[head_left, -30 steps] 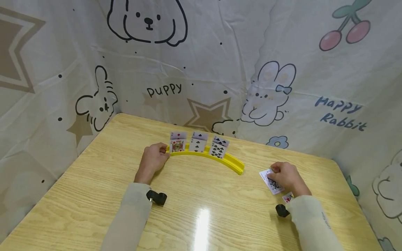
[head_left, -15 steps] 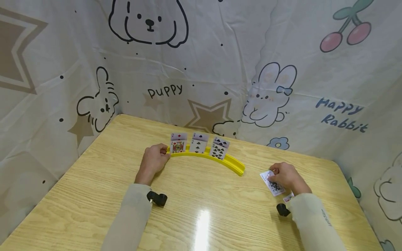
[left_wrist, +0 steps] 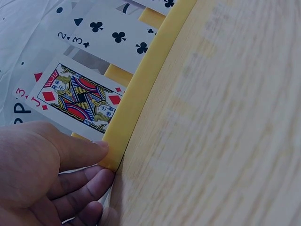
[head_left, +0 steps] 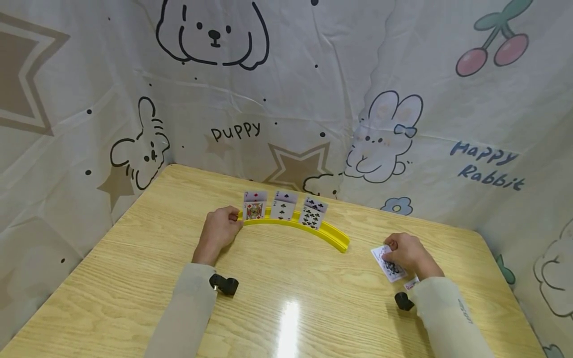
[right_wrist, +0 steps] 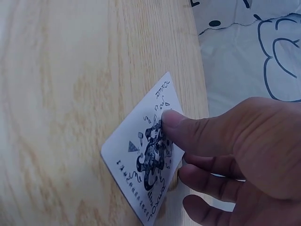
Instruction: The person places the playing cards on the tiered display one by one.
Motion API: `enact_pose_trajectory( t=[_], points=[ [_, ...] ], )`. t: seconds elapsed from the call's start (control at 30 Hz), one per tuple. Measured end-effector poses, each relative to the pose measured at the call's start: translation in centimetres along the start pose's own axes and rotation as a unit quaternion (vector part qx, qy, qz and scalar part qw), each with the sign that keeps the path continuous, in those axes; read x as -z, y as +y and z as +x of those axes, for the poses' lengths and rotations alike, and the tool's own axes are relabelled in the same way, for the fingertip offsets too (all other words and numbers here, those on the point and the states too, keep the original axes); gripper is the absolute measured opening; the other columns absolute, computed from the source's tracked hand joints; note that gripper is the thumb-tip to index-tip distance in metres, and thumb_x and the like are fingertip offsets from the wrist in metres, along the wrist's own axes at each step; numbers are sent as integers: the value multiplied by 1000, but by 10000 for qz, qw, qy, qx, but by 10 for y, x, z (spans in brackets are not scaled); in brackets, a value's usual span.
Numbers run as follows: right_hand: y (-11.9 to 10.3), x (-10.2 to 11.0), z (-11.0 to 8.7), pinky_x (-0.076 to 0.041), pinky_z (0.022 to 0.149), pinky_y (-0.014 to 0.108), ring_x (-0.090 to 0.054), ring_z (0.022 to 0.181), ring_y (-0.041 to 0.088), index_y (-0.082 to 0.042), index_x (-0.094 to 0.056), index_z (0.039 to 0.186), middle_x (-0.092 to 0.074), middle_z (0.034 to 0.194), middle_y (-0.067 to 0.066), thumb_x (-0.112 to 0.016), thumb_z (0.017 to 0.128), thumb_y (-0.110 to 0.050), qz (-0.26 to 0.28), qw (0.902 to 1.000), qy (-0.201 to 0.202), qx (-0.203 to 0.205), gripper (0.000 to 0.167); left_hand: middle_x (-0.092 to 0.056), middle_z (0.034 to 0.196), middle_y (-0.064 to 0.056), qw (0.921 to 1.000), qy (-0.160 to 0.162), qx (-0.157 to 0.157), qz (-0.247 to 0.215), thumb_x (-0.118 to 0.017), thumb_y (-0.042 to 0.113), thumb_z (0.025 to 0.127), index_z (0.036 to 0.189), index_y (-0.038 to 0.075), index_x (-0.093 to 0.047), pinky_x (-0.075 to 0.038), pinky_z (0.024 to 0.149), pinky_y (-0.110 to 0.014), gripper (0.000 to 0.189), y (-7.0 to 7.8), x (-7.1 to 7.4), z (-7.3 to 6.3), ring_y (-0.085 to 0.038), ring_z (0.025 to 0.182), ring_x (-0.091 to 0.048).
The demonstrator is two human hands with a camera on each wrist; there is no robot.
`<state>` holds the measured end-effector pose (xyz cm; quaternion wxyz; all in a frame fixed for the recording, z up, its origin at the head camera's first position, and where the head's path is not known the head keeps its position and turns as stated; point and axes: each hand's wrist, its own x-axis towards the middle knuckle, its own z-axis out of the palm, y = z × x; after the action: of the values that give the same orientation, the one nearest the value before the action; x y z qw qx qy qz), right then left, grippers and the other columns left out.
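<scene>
My left hand [head_left: 219, 231] pinches the left end of a curved yellow card holder [head_left: 334, 237], thumb on its front wall in the left wrist view. Three pairs of playing cards stand in its slots. The jack of diamonds [left_wrist: 77, 96] is in front of a red 3, the three of clubs [left_wrist: 115, 35] is before a 2, and a higher club card [head_left: 311, 218] stands at the right. Over on the right, my right hand [head_left: 408, 252] holds a black-and-white joker card [right_wrist: 150, 155], thumb on its face and fingers at its far edge.
Another card [head_left: 411, 283] lies close to my right wrist, partly covered by it. Under everything is a light wooden table [head_left: 286, 278]. A printed cloth [head_left: 286, 84] hangs along its back and sides.
Both hands keep their places on the card holder and the joker. The head view has shifted slightly, and less of the card near my right wrist shows.
</scene>
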<state>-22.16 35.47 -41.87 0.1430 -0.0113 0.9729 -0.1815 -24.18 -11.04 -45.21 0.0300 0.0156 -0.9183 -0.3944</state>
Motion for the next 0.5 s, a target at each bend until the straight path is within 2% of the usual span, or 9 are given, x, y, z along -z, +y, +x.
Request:
enact_pose_trajectory(
  t=[0.23, 0.5],
  points=[
    [1, -4, -1, -53, 75, 42, -59, 85, 27, 5, -62, 109, -61, 99, 15, -76, 87, -7, 332, 9992, 57, -219, 28, -69, 106, -14, 10000, -26, 55, 1, -71, 13, 92, 123, -2, -67, -54, 85, -41, 35, 1, -1, -1, -26, 97, -66],
    [0, -5, -2, -49, 72, 40, -55, 84, 26, 4, -65, 110, -60, 94, 12, -75, 89, -7, 232, 9996, 73, -128, 27, -69, 106, -14, 10000, 25, 25, -5, -71, 12, 91, 123, -3, -67, -54, 84, -41, 35, 1, 0, -2, -26, 96, -66]
  ],
)
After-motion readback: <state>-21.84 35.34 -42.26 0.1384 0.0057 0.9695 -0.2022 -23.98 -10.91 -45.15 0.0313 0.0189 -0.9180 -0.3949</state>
